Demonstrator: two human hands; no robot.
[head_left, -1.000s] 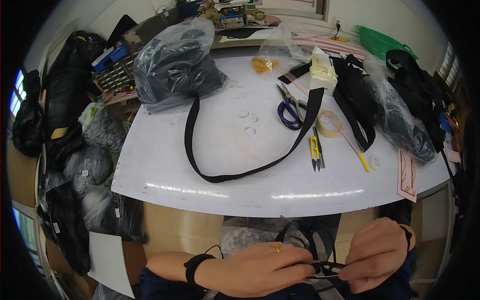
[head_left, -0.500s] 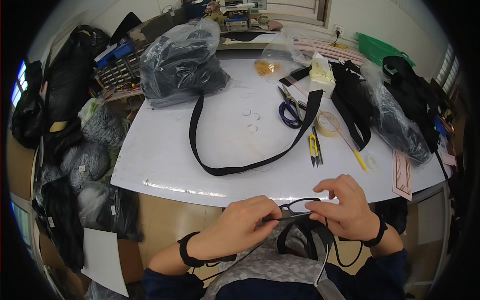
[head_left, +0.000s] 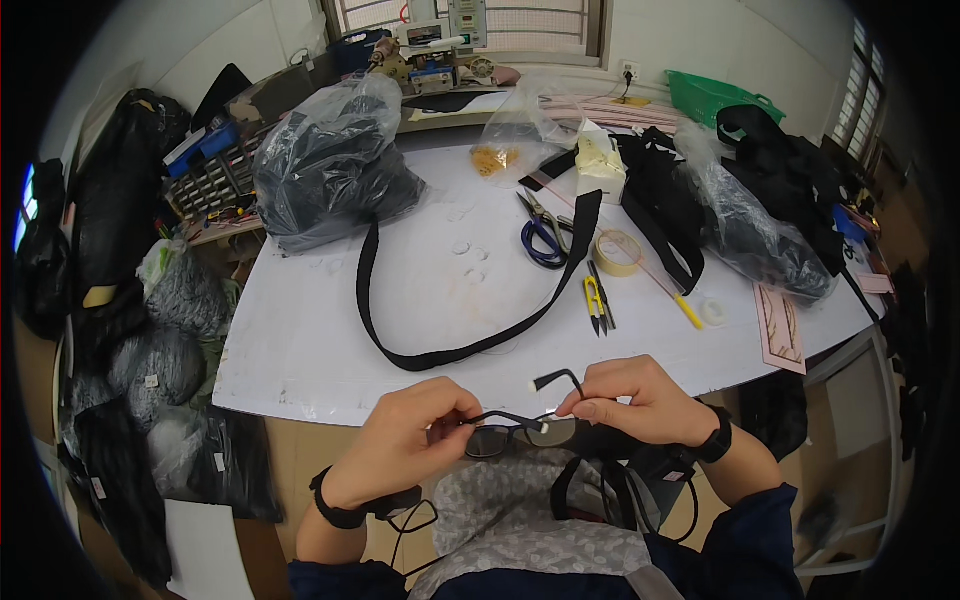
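A pair of dark-framed eyeglasses is held between my two hands at the near edge of the table, over my lap. Its lenses face up and its temple arms are unfolded, with pale tips. My left hand pinches the left side of the frame with closed fingers. At the other side, my right hand grips the frame near the hinge. Beyond the hands, a black webbing strap curves in a wide U on the white table. A grey patterned apron covers my lap.
Purple-handled scissors, yellow thread snips and a tape roll lie right of the strap. A large plastic bag of black material stands at the back left. Black straps and a green basket are at the right.
The eyeglasses have turned and moved left, so both lenses and temple arms now show. My hands have shifted left, and the right fingers have closed more on the frame. The view has shifted too.
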